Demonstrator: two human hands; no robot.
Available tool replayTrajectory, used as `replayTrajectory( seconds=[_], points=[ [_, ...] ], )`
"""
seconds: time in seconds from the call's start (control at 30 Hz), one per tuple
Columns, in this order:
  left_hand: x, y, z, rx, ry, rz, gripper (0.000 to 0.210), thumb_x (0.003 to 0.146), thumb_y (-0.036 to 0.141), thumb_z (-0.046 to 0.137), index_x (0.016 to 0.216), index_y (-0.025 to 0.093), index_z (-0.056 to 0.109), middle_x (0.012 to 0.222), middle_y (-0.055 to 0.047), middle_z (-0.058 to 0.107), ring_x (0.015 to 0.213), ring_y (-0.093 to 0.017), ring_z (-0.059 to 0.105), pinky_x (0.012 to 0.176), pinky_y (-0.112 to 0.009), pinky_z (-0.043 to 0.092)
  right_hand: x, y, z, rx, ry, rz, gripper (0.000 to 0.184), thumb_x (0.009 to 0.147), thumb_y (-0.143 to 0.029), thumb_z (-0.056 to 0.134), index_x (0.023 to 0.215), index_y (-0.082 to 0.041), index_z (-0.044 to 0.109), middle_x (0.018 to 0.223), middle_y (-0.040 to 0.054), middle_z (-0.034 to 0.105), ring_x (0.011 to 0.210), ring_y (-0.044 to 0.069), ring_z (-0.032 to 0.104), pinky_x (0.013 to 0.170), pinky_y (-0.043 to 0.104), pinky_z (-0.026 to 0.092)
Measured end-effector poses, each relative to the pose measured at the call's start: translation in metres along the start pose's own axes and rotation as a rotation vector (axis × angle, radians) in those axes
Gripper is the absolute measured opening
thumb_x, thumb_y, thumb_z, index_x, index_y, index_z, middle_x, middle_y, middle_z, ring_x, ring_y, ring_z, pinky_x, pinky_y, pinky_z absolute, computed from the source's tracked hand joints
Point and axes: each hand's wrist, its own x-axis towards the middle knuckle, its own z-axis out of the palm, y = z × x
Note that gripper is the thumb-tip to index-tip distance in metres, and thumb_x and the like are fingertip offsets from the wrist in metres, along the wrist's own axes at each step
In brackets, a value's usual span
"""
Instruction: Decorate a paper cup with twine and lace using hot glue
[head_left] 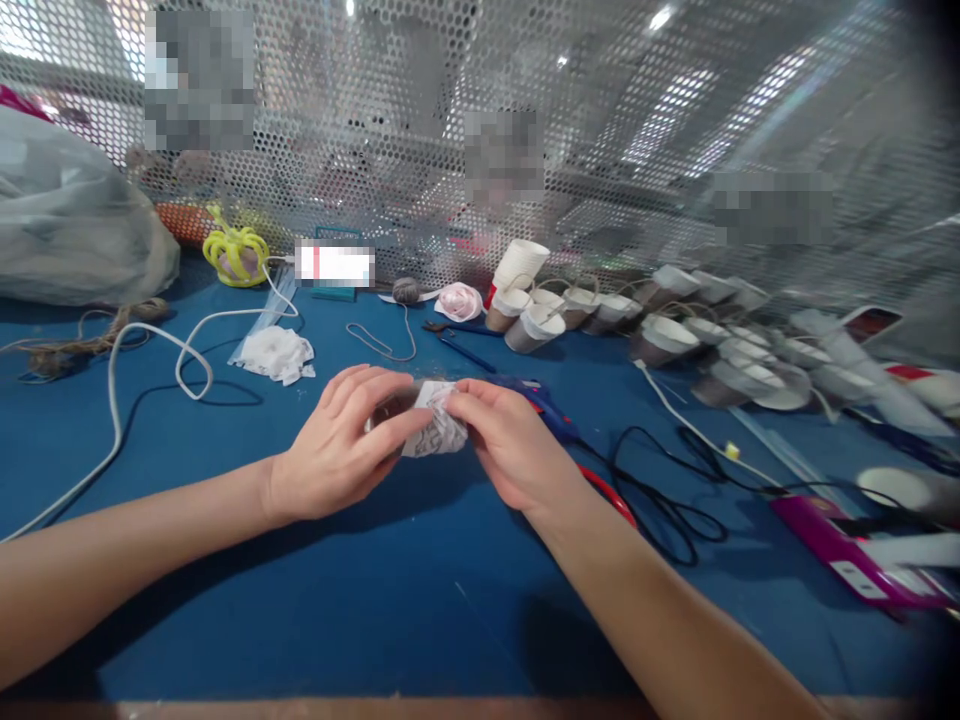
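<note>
Between both hands, above the blue tabletop, is a small rounded piece with a crumpled white printed wrap (439,432), either thin cloth or paper. My left hand (349,435) curls around its greyish left end, thumb across the front. At the other side my right hand (502,430) pinches the gathered edge of the wrap with thumb and fingers. The fingers cover much of the piece, so its full shape is hidden. Just behind my right hand lies a blue glue gun (551,412). A red curved handle (609,497) shows beside my right wrist.
Small paper cups with string handles (664,338) stand in groups at the back right. A white power cord (112,400) loops across the left. White cut pieces (277,353), pliers (461,327), a grey yarn ball (406,290) and a purple box (840,555) lie around. Perforated sheeting (405,170) hangs behind.
</note>
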Motion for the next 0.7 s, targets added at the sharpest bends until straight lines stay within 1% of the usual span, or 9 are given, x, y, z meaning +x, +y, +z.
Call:
replayTrajectory(
  seconds=[0.07, 0.17, 0.3, 0.4, 0.47, 0.53, 0.6, 0.63, 0.7],
  points=[
    [0.000, 0.002, -0.002, -0.046, 0.003, -0.005, 0.041, 0.074, 0.011, 0.057, 0.112, 0.022, 0.048, 0.114, -0.013, 0.051, 0.107, -0.027, 0.047, 0.093, -0.050, 0.038, -0.003, 0.002, 0.002, -0.048, 0.012, -0.037, 0.014, 0.062, -0.028, 0.062, 0.064, -0.016, 0.055, 0.057, -0.0045, 0.053, 0.054, 0.009, 0.045, 0.054, 0.025, 0.034],
    [0.001, 0.003, -0.005, -0.110, 0.003, 0.001, 0.030, 0.073, 0.013, 0.058, 0.102, 0.019, 0.054, 0.106, -0.013, 0.055, 0.101, -0.025, 0.050, 0.092, -0.048, 0.038, -0.007, 0.005, 0.002, -0.124, -0.007, -0.089, 0.015, 0.064, -0.029, 0.062, 0.066, -0.016, 0.056, 0.060, -0.0042, 0.054, 0.054, 0.009, 0.043, 0.054, 0.025, 0.033],
    [0.003, 0.003, -0.009, -0.137, -0.010, 0.008, 0.012, 0.077, 0.014, 0.055, 0.086, 0.022, 0.058, 0.094, -0.007, 0.060, 0.093, -0.021, 0.053, 0.089, -0.042, 0.041, -0.010, 0.008, 0.000, -0.173, -0.032, -0.109, 0.014, 0.067, -0.028, 0.061, 0.068, -0.016, 0.055, 0.059, -0.0046, 0.052, 0.053, 0.008, 0.042, 0.053, 0.024, 0.033],
    [0.005, 0.003, -0.013, -0.163, -0.002, 0.002, 0.008, 0.078, 0.014, 0.055, 0.080, 0.021, 0.059, 0.088, -0.006, 0.061, 0.087, -0.019, 0.055, 0.087, -0.039, 0.042, -0.010, 0.009, -0.002, -0.230, -0.023, -0.132, 0.013, 0.069, -0.027, 0.060, 0.067, -0.016, 0.054, 0.057, -0.0048, 0.051, 0.051, 0.008, 0.041, 0.051, 0.024, 0.033],
    [0.008, 0.005, -0.016, -0.248, -0.003, -0.025, 0.005, 0.078, 0.015, 0.057, 0.079, 0.019, 0.059, 0.087, -0.007, 0.062, 0.085, -0.018, 0.056, 0.081, -0.036, 0.045, -0.011, 0.009, -0.004, -0.284, -0.036, -0.163, 0.012, 0.071, -0.027, 0.059, 0.068, -0.016, 0.054, 0.058, -0.0042, 0.051, 0.052, 0.008, 0.042, 0.052, 0.024, 0.035],
    [0.010, 0.008, -0.020, -0.385, 0.001, -0.108, 0.004, 0.078, 0.015, 0.057, 0.078, 0.018, 0.060, 0.086, -0.008, 0.062, 0.083, -0.017, 0.057, 0.075, -0.032, 0.047, -0.014, 0.009, -0.005, -0.372, -0.061, -0.201, 0.012, 0.073, -0.027, 0.058, 0.069, -0.016, 0.055, 0.061, -0.0032, 0.053, 0.055, 0.009, 0.045, 0.055, 0.024, 0.038],
    [0.013, 0.012, -0.024, -0.558, 0.029, -0.232, 0.004, 0.079, 0.016, 0.058, 0.078, 0.018, 0.060, 0.085, -0.007, 0.063, 0.081, -0.017, 0.058, 0.073, -0.030, 0.048, -0.017, 0.008, -0.006, -0.485, -0.087, -0.252, 0.010, 0.076, -0.026, 0.057, 0.071, -0.017, 0.056, 0.065, -0.0014, 0.056, 0.060, 0.011, 0.049, 0.060, 0.026, 0.041],
    [0.015, 0.013, -0.026, -0.648, 0.053, -0.313, 0.003, 0.079, 0.017, 0.058, 0.077, 0.018, 0.060, 0.083, -0.007, 0.064, 0.079, -0.016, 0.059, 0.072, -0.030, 0.048, -0.018, 0.008, -0.007, -0.542, -0.096, -0.287, 0.010, 0.077, -0.026, 0.056, 0.072, -0.017, 0.057, 0.069, -0.0001, 0.057, 0.064, 0.013, 0.051, 0.063, 0.027, 0.042],
    [0.018, 0.015, -0.028, -0.807, 0.119, -0.525, 0.003, 0.078, 0.020, 0.060, 0.075, 0.018, 0.059, 0.078, -0.005, 0.065, 0.074, -0.015, 0.060, 0.069, -0.028, 0.048, -0.022, 0.010, -0.008, -0.631, -0.107, -0.377, 0.009, 0.078, -0.026, 0.056, 0.073, -0.018, 0.057, 0.076, 0.0023, 0.060, 0.072, 0.015, 0.054, 0.070, 0.030, 0.044]
  ],
)
